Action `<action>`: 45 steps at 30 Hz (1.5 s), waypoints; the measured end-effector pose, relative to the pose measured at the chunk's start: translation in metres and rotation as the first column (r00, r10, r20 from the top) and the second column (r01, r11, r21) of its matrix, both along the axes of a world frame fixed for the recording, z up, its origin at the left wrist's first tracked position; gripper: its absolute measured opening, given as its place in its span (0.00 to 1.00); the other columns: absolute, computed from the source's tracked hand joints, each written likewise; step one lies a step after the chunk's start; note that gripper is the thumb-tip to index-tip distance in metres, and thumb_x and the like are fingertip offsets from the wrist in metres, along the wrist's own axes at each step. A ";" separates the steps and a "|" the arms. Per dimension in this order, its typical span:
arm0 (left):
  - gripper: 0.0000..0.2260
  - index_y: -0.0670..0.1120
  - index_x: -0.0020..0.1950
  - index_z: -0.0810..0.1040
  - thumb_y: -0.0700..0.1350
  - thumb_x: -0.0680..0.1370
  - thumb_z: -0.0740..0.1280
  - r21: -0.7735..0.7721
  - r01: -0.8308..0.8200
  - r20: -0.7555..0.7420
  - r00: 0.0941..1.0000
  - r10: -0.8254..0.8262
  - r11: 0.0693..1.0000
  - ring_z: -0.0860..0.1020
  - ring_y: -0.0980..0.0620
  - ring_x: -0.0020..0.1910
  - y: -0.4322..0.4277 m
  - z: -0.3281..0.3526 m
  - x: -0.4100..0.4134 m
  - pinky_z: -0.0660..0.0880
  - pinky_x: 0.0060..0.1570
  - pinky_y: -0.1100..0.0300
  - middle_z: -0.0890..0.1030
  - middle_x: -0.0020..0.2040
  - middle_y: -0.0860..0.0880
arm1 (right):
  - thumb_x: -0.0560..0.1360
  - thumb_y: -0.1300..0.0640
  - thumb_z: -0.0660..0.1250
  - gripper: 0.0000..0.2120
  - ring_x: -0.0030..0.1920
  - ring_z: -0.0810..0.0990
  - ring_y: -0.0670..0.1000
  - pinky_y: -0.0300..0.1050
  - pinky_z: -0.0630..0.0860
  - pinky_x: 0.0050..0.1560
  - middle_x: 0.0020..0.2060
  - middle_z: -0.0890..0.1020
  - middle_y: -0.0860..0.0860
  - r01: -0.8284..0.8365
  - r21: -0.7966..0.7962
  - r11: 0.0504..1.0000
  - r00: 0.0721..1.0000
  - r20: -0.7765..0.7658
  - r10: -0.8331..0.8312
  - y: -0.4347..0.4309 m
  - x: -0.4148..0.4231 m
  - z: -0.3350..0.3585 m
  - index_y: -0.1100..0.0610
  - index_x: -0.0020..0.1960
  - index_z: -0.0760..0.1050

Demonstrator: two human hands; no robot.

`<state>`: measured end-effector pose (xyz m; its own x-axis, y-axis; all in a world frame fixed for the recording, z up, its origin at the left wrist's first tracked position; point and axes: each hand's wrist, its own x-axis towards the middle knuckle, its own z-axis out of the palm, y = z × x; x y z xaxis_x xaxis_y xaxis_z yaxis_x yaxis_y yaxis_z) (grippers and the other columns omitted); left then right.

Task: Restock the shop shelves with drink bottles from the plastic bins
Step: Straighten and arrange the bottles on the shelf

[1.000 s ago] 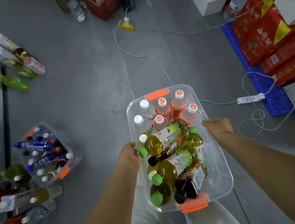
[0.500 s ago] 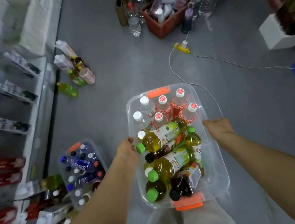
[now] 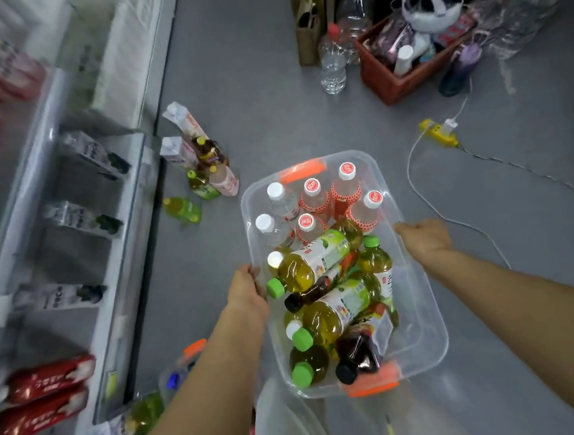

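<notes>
At the centre of the frame, the clear plastic bin (image 3: 420,313) is gripped at its long rims by the left hand (image 3: 246,289) and the right hand (image 3: 423,239). Loaded with tea bottles (image 3: 313,260), it is judged heavy and flexible, so both rims are best grasped evenly.

A red crate (image 3: 388,87) stands on the grey floor (image 3: 266,64) near a yellow socket strip (image 3: 438,133) and white cable (image 3: 408,173).
</notes>
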<state>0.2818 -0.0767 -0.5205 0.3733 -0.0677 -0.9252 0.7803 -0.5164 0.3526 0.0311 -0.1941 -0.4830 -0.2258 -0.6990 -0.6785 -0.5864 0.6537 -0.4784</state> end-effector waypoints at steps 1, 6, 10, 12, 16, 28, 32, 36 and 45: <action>0.11 0.46 0.39 0.74 0.45 0.81 0.61 -0.007 0.014 -0.004 1.000 -0.014 1.000 0.66 0.55 0.28 -0.017 -0.006 0.017 0.65 0.24 0.66 0.71 0.33 0.50 | 0.78 0.52 0.65 0.15 0.40 0.75 0.56 0.45 0.70 0.43 0.42 0.78 0.58 0.003 0.006 1.000 1.000 0.003 -0.004 -0.016 0.015 -0.003 0.65 0.46 0.78; 0.11 0.46 0.39 0.74 0.46 0.80 0.62 -0.016 0.044 0.006 0.999 -0.044 0.999 0.65 0.55 0.29 -0.106 -0.038 0.100 0.62 0.29 0.64 0.72 0.35 0.50 | 0.77 0.55 0.66 0.13 0.41 0.78 0.56 0.47 0.72 0.42 0.46 0.82 0.64 0.058 -0.022 0.998 0.998 -0.009 -0.059 -0.096 0.096 -0.026 0.67 0.45 0.79; 0.10 0.46 0.39 0.76 0.48 0.79 0.64 0.036 0.109 -0.009 0.994 -0.108 0.993 0.65 0.55 0.27 -0.170 -0.055 0.155 0.64 0.23 0.66 0.69 0.32 0.50 | 0.79 0.55 0.65 0.17 0.52 0.81 0.61 0.53 0.77 0.53 0.56 0.81 0.66 0.130 0.032 0.991 0.991 -0.043 -0.128 -0.149 0.150 -0.042 0.71 0.55 0.78; 0.09 0.46 0.40 0.77 0.48 0.79 0.65 0.050 0.159 -0.010 0.987 -0.159 0.986 0.65 0.56 0.27 -0.206 -0.065 0.181 0.64 0.21 0.67 0.70 0.32 0.50 | 0.78 0.55 0.66 0.16 0.47 0.80 0.60 0.52 0.77 0.51 0.54 0.82 0.66 0.180 0.046 0.983 0.983 -0.042 -0.178 -0.176 0.172 -0.056 0.70 0.53 0.79; 0.08 0.46 0.42 0.77 0.47 0.80 0.65 0.064 0.252 0.017 0.967 -0.254 0.966 0.63 0.56 0.26 -0.271 -0.085 0.218 0.61 0.22 0.66 0.67 0.30 0.51 | 0.78 0.55 0.66 0.17 0.46 0.82 0.60 0.52 0.78 0.49 0.52 0.82 0.66 0.265 0.060 0.962 0.964 -0.039 -0.263 -0.220 0.202 -0.083 0.71 0.52 0.79; 0.08 0.46 0.43 0.78 0.48 0.80 0.65 0.080 0.412 -0.003 0.911 -0.413 0.908 0.64 0.57 0.25 -0.436 -0.168 0.264 0.60 0.19 0.68 0.70 0.30 0.51 | 0.74 0.60 0.67 0.11 0.37 0.76 0.56 0.50 0.74 0.41 0.36 0.77 0.60 0.414 0.081 0.907 0.910 -0.038 -0.412 -0.344 0.238 -0.185 0.69 0.43 0.79; 0.08 0.46 0.40 0.77 0.46 0.79 0.66 0.103 0.427 -0.049 0.904 -0.424 0.898 0.63 0.58 0.22 -0.479 -0.211 0.273 0.59 0.18 0.67 0.70 0.29 0.52 | 0.71 0.61 0.67 0.06 0.34 0.74 0.54 0.47 0.71 0.37 0.34 0.75 0.57 0.501 0.103 0.859 0.865 -0.047 -0.499 -0.384 0.248 -0.238 0.61 0.36 0.76; 0.08 0.46 0.38 0.76 0.44 0.77 0.66 0.122 0.487 -0.012 0.872 -0.490 0.865 0.64 0.57 0.23 -0.517 -0.257 0.281 0.60 0.25 0.65 0.70 0.28 0.52 | 0.71 0.61 0.64 0.06 0.37 0.75 0.55 0.48 0.72 0.39 0.36 0.77 0.57 0.537 0.130 0.834 0.844 -0.075 -0.532 -0.408 0.255 -0.298 0.59 0.35 0.74; 0.10 0.47 0.37 0.73 0.42 0.79 0.63 0.145 0.624 0.049 0.770 -0.636 0.768 0.63 0.56 0.28 -0.574 -0.345 0.305 0.63 0.20 0.68 0.68 0.33 0.51 | 0.73 0.62 0.69 0.06 0.35 0.75 0.54 0.48 0.75 0.43 0.39 0.79 0.58 0.602 0.184 0.777 0.791 -0.006 -0.611 -0.427 0.280 -0.378 0.62 0.49 0.79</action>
<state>0.5868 -0.6507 -0.8654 0.3657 -0.2142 -0.9057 0.2330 -0.9211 0.3120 0.3114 -0.6212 -0.8605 -0.5262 -0.3039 -0.7942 -0.0189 0.9379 -0.3464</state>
